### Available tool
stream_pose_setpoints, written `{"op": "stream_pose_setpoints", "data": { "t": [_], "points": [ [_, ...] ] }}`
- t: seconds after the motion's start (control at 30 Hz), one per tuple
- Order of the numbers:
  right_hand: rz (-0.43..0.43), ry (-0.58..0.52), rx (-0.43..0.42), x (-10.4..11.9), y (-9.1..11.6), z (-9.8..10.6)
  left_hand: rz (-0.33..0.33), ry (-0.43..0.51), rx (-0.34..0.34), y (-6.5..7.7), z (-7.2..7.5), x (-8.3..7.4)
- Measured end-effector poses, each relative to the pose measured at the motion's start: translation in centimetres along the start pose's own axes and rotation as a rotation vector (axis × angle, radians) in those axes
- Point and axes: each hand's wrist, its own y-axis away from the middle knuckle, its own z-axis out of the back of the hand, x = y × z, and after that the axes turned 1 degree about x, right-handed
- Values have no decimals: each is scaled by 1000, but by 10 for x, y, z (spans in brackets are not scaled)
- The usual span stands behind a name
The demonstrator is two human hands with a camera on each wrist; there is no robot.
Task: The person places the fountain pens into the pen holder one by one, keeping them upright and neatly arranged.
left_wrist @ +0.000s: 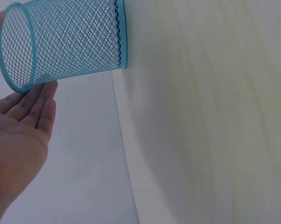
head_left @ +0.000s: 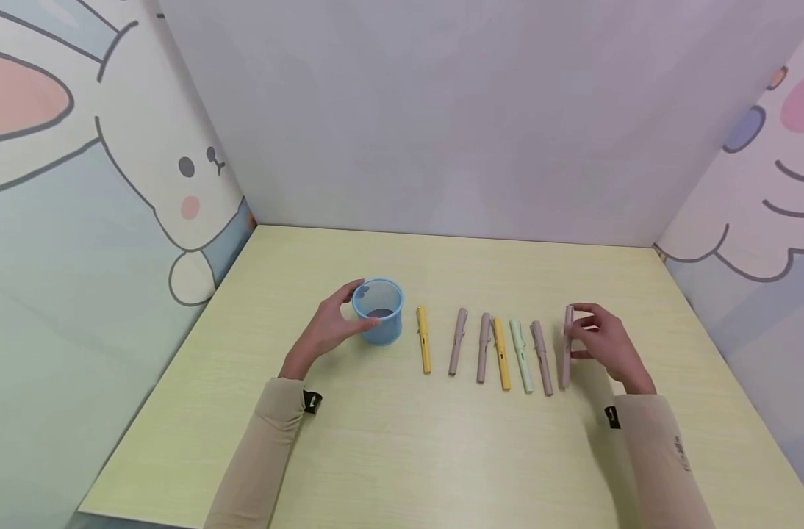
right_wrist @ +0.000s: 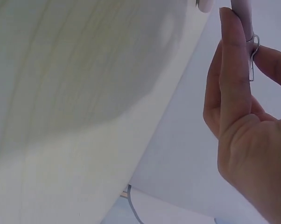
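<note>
My left hand (head_left: 332, 323) holds a blue mesh pen holder (head_left: 390, 327) near its rim, thumb on the near side and fingers on the far side. In the left wrist view the pen holder (left_wrist: 77, 39) appears sideways, with fingers (left_wrist: 45, 105) against its wall. At the right end of a row of pens, my right hand (head_left: 603, 342) pinches a mauve pen (head_left: 566, 364) between thumb and fingers. The right wrist view shows this pen's metal clip (right_wrist: 252, 65) beside the thumb. The nearest pen on its left is another mauve pen (head_left: 542, 358).
Leftmost in the row is a yellow pen (head_left: 424, 342), followed by a mauve pen (head_left: 458, 344), another mauve pen (head_left: 483, 349), a second yellow pen (head_left: 501, 356) and a pale green pen (head_left: 522, 358). Walls (head_left: 442, 125) enclose the pale wooden table (head_left: 435, 455) at the back and sides.
</note>
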Motion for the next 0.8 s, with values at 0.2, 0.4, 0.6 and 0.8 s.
{"op": "stream_pose_setpoints", "data": {
  "t": [0.2, 0.4, 0.6, 0.8],
  "points": [
    [86, -39, -66, 7, 3, -1, -1, -1, 2, 1, 0, 1],
    [170, -55, -122, 14, 5, -6, 3, -4, 5, 2, -1, 0],
    [245, -116, -143, 19, 1, -12, 3, -9, -2, 4, -1, -2],
    [321, -259, -153, 25, -3, -16, -4, -9, 2, 5, -1, -2]
  ]
}}
